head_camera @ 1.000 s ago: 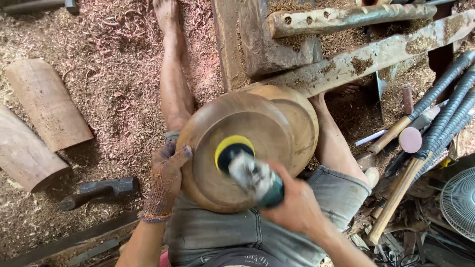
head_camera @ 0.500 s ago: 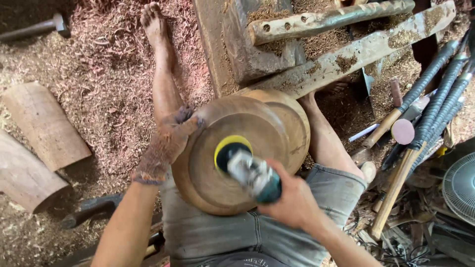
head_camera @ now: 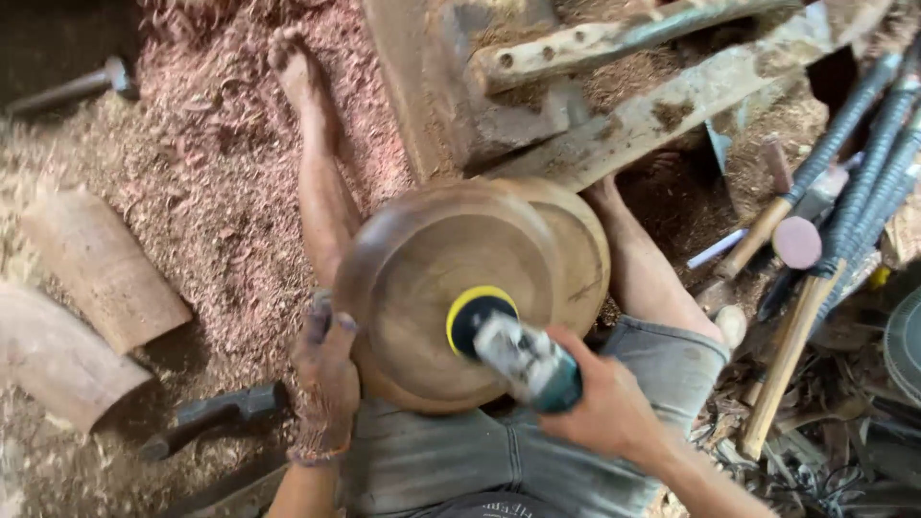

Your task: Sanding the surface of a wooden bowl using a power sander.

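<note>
Sawdust-covered floor surrounds the wooden bowl; left hand grips its rim, right hand clamps the sander, which might gouge if tilted.

Round brown wooden bowl — tilted on lap, yellow-rimmed sander pressed inside

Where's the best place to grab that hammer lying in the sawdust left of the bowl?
Probably the hammer by its dark handle, coming from above: it lies flat on the wood shavings, free on all sides, just left of the left hand.
</note>
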